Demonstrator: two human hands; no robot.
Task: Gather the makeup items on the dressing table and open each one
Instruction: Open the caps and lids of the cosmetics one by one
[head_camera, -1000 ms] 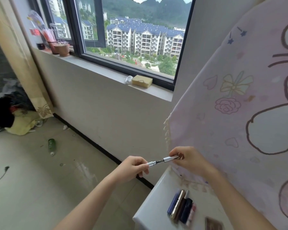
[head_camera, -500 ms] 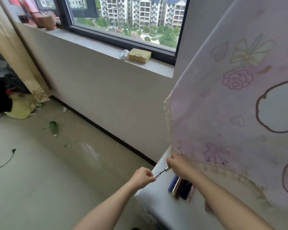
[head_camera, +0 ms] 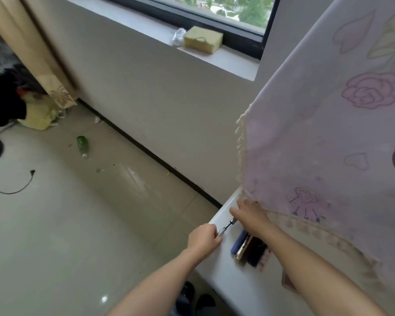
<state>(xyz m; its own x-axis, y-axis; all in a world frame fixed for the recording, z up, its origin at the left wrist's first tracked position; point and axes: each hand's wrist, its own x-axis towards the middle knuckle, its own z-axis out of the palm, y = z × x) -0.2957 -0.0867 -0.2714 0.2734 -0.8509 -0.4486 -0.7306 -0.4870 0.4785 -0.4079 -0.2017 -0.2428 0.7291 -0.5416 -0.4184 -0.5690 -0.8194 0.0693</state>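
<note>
A thin silver makeup pen (head_camera: 226,227) with a dark tip is pulled apart between my hands, just above the white dressing table (head_camera: 224,270). My left hand (head_camera: 203,238) grips the silver barrel. My right hand (head_camera: 249,215) pinches the cap end, its other fingers spread. Beside my right wrist several makeup sticks (head_camera: 249,247) lie together on the table: a blue one, a gold one, dark ones and a pink one. A small dark red item (head_camera: 289,282) shows under my right forearm.
A pale pink printed cloth (head_camera: 328,133) with a tasselled edge hangs over the table's back. A grey wall with a window sill bearing a yellow sponge (head_camera: 203,39) lies ahead. On the tiled floor are a green bottle (head_camera: 82,144) and a black cable (head_camera: 14,185).
The view has tilted down and both hands have lowered with the pen from in front of the cloth to just above the table's corner.
</note>
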